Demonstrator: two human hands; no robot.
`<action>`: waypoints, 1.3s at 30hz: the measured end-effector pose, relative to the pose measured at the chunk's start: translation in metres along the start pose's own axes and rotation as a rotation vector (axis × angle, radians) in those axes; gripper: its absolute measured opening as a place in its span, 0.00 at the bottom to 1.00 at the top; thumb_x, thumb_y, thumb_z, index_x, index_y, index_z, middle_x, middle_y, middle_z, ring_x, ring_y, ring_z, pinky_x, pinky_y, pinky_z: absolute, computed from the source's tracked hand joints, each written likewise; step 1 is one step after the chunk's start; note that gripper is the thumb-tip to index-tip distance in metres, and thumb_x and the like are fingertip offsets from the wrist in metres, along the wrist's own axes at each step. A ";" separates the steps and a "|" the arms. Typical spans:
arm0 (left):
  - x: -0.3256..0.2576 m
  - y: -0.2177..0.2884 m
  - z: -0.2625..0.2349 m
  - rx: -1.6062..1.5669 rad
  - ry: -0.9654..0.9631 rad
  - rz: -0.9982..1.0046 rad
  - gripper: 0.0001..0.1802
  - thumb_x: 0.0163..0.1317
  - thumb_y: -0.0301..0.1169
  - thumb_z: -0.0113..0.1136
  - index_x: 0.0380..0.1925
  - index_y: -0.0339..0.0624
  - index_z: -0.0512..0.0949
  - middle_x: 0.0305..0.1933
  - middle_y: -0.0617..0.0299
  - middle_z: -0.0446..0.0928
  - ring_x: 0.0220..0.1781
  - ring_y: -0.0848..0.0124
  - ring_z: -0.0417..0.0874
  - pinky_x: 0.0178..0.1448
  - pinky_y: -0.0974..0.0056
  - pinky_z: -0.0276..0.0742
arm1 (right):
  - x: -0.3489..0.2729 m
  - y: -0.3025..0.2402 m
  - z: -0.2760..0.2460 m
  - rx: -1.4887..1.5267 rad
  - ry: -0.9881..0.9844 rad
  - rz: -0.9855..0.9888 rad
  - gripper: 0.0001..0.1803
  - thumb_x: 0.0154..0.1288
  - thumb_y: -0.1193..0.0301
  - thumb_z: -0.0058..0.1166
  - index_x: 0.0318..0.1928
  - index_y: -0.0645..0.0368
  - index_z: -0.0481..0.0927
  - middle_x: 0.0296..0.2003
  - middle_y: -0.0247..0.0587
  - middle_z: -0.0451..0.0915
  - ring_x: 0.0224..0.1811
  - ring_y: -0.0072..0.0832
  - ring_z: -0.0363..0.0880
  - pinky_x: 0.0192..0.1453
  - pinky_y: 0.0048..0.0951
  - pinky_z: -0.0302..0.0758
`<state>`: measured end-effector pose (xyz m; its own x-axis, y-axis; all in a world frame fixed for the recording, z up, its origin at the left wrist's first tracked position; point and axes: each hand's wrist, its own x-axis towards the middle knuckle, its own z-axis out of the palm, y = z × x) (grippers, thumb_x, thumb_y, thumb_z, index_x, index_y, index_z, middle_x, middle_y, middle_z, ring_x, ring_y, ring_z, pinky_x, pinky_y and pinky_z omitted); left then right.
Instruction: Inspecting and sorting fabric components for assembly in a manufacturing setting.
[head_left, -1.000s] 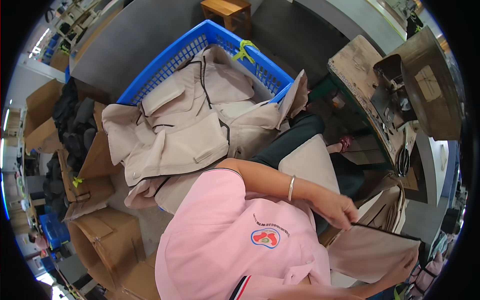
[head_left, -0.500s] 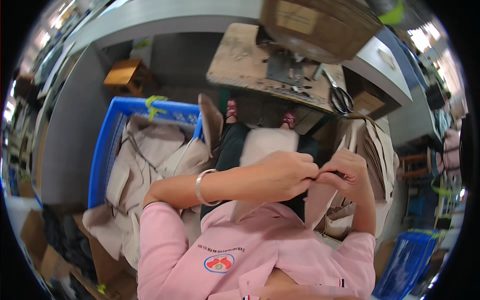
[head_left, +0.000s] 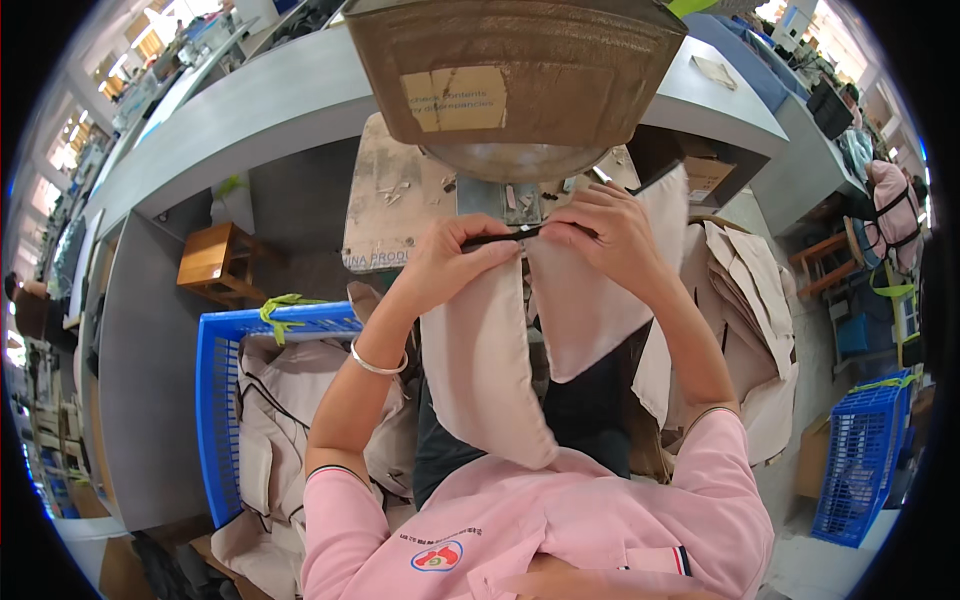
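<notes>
Both my hands are raised above my lap, pinching a narrow black strip stretched between them. My left hand has its fingers closed on the strip's left part. A short way to the right, my right hand grips the strip with thumb and fingers. Below the strip hang two pale beige fabric pieces: a long curved left piece under my left hand, and a wider right piece under my right hand. The right piece's upper corner spreads out past my right hand.
To my left stands a blue plastic basket heaped with beige pieces. More beige pieces are stacked on my right. Ahead is a low wooden board with scraps, under a brown box-shaped thing. A wooden stool stands left.
My hands have gone from close together at the lower right to farther forward and apart, with the strip stretched between them. The fabric pieces now hang spread out. The view has shifted.
</notes>
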<state>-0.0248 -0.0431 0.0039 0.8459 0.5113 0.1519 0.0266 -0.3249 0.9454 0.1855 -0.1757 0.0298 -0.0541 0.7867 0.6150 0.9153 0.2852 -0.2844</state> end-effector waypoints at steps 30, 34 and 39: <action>0.065 -0.021 -0.019 -0.311 0.238 -0.154 0.13 0.57 0.22 0.70 0.43 0.32 0.85 0.42 0.58 0.86 0.42 0.74 0.84 0.49 0.69 0.81 | 0.022 0.068 0.045 0.164 0.228 0.211 0.14 0.59 0.73 0.64 0.46 0.59 0.85 0.45 0.48 0.86 0.50 0.47 0.82 0.53 0.39 0.77; 0.063 -0.023 -0.048 -0.354 0.304 -0.130 0.08 0.60 0.21 0.66 0.40 0.30 0.85 0.38 0.59 0.86 0.39 0.76 0.84 0.47 0.70 0.81 | 0.030 0.073 0.006 0.221 0.132 0.547 0.12 0.59 0.72 0.64 0.44 0.62 0.86 0.38 0.48 0.87 0.40 0.42 0.86 0.45 0.36 0.79; 0.020 -0.023 -0.018 0.173 0.127 -0.031 0.08 0.62 0.27 0.66 0.37 0.33 0.85 0.34 0.62 0.86 0.34 0.79 0.82 0.39 0.69 0.78 | 0.004 0.034 -0.033 0.345 -0.412 0.644 0.17 0.68 0.58 0.61 0.39 0.60 0.88 0.28 0.42 0.85 0.29 0.27 0.82 0.37 0.30 0.76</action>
<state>-0.0177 -0.0110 -0.0098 0.7695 0.6158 0.1692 0.1515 -0.4334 0.8884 0.2299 -0.1814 0.0469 0.2345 0.9711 -0.0436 0.6477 -0.1896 -0.7380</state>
